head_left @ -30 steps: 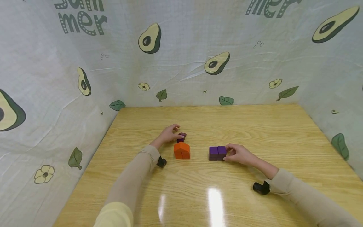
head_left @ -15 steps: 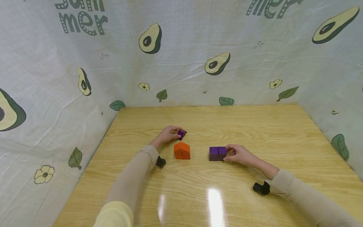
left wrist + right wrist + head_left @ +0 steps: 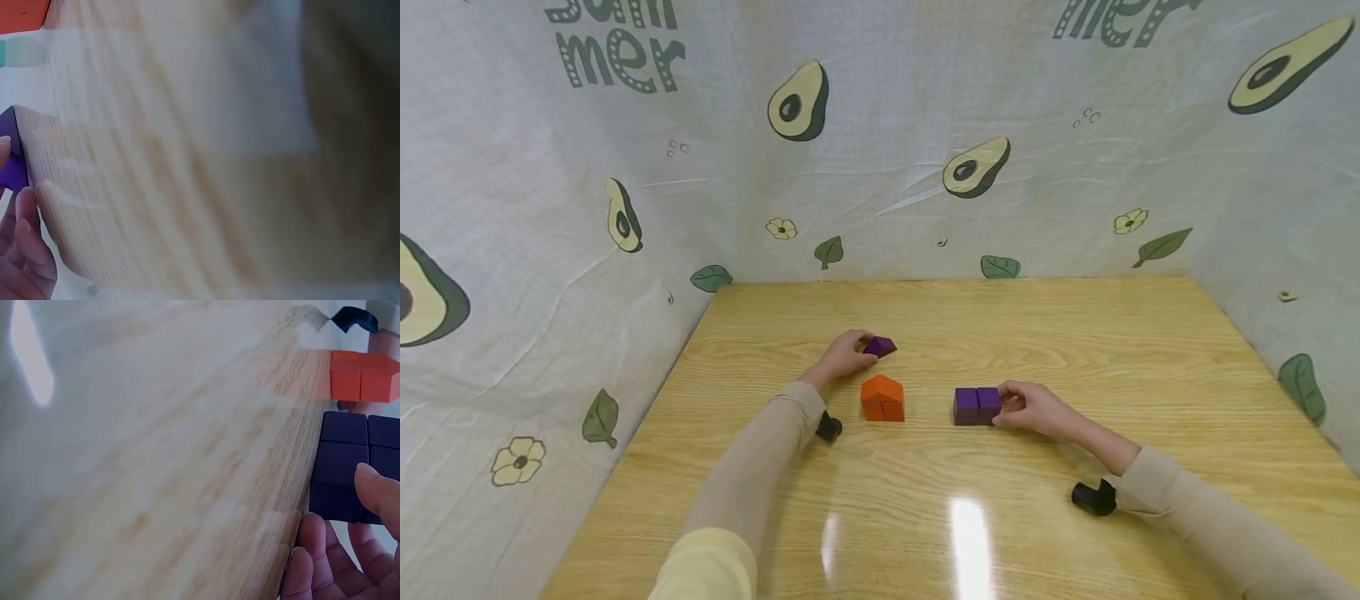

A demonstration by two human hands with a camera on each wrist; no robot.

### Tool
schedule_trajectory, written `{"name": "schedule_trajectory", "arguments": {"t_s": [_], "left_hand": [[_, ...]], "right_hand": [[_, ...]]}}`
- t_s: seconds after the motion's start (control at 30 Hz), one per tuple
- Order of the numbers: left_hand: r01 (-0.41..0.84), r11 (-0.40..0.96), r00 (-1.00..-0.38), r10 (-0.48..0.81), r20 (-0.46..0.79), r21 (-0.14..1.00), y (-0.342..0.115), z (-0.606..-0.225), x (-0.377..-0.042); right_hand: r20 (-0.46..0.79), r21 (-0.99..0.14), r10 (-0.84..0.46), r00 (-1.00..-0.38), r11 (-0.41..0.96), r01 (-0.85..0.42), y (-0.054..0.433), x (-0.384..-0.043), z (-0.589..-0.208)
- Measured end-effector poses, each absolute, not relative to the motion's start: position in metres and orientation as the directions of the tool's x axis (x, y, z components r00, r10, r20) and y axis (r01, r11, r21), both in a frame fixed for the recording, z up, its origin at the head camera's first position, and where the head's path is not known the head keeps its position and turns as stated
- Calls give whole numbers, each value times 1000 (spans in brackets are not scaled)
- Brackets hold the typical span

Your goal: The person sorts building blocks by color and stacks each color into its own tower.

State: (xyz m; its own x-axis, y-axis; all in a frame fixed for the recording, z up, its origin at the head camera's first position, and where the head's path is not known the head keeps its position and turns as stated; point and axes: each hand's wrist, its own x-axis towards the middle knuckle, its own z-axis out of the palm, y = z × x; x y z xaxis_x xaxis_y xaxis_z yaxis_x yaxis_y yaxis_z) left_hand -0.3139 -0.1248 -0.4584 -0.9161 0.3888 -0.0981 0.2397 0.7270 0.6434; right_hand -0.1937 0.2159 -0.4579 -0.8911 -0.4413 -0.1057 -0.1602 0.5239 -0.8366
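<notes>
Behind the orange blocks in the head view, my left hand [image 3: 844, 355] pinches a purple triangular block [image 3: 883, 346] between thumb and fingers. Part of that purple block [image 3: 14, 164] shows at the left edge of the left wrist view, thumb on one side and fingertips below. To the right, my right hand [image 3: 1036, 407] holds the right end of a group of purple cube blocks [image 3: 977, 405] standing on the table. In the right wrist view the thumb [image 3: 379, 495] lies against the cubes [image 3: 340, 464], with the other fingers curled at their far side; the palm is mostly out of frame.
Orange blocks [image 3: 882, 400] stand between the hands, set together like a small house with a peaked top. The wooden table [image 3: 880, 517] reaches a printed cloth [image 3: 880, 167] at the back and sides. A black wrist camera [image 3: 1094, 498] sits under the right sleeve.
My left hand has turned the purple triangular block and shifted it slightly back from the orange blocks, now pinching it from its left. The right hand and the purple cubes have stayed put.
</notes>
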Motion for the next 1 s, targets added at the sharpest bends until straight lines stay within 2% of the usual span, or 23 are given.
{"name": "schedule_trajectory", "arguments": {"t_s": [0.33,0.63,1.0], "left_hand": [[196,707,-921,370,-120,679,-127,-461,-314],[199,711,-940,334,-75,674,-128,-465,-314],[166,603,-944,325,-51,780,-138,-470,-313]], "right_hand": [[-102,-828,-446,-889,533,-172,217,-195,-460],[-103,-826,-447,-888,536,-174,216,-195,-459],[-105,-836,-444,-890,523,-162,216,-194,-458]]}}
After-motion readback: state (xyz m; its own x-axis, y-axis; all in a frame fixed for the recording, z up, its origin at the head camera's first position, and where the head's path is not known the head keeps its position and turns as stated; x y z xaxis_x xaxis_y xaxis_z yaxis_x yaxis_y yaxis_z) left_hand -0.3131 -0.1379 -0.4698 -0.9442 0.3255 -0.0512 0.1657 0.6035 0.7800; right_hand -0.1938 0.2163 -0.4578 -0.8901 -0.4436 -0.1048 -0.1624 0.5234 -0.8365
